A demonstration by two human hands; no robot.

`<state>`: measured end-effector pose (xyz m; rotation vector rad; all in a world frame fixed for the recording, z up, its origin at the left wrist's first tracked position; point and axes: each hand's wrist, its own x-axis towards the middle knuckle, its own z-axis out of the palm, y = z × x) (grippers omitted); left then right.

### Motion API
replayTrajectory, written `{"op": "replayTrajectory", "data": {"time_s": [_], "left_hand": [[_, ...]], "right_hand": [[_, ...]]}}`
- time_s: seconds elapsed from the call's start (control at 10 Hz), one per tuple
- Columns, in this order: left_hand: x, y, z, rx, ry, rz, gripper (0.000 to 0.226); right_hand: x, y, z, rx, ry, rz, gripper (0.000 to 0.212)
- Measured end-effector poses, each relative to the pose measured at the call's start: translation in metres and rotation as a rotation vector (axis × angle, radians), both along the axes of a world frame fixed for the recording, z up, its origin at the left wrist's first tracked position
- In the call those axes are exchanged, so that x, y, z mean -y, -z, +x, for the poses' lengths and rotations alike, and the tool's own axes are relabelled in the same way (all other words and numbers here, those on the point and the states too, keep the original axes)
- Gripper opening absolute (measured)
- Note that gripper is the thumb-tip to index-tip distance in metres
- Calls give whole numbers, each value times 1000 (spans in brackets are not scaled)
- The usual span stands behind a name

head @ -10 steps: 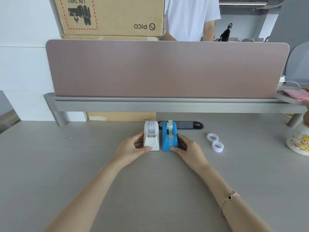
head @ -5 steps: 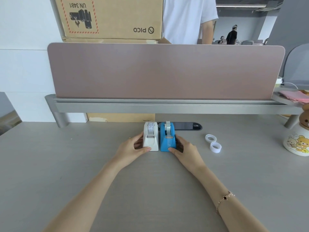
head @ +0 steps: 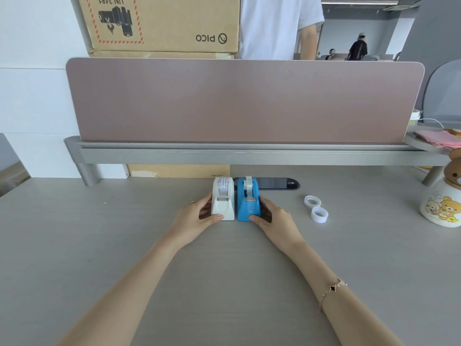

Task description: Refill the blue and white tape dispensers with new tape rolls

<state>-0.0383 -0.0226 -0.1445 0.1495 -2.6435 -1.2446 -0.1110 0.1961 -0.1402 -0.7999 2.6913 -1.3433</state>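
A white tape dispenser [head: 222, 199] and a blue tape dispenser [head: 248, 201] stand side by side, touching, on the grey desk [head: 224, 270]. Each has a tape roll seated in it. My left hand [head: 195, 218] wraps the white one's left side, thumb at its front base. On the blue one's right side, my right hand [head: 275, 221] holds it the same way. Two white tape rolls [head: 312, 201] [head: 319, 214] lie on the desk to the right of my right hand.
A pink divider panel [head: 244, 101] on a grey rail closes the desk's back. A black cable port [head: 277, 183] sits behind the dispensers. A bear-printed jar [head: 441, 206] stands far right. Cardboard boxes [head: 159, 21] and a person in a white shirt [head: 272, 26] are beyond the divider.
Both hands stay on the dispensers, which remain together in the same spot. Only the camera view has shifted slightly.
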Motion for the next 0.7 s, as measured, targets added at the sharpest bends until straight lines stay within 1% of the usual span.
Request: {"op": "replayTrajectory", "data": {"time_s": [0.2, 0.4, 0.5, 0.6, 0.7], "left_hand": [[2, 2, -1, 12, -16, 17, 72], [-1, -5, 3, 45, -18, 62, 73], [-11, -12, 12, 96, -17, 82, 72], [-15, -7, 22, 117, -82, 151, 82], [-17, -3, 40, 103, -148, 223, 86]], "right_hand": [[0, -1, 1, 19, 22, 1, 57], [-2, -6, 4, 112, 26, -82, 60], [-3, -11, 15, 134, 27, -54, 58], [-13, -6, 33, 112, 32, -29, 51], [-32, -3, 52, 108, 33, 43, 52]]}}
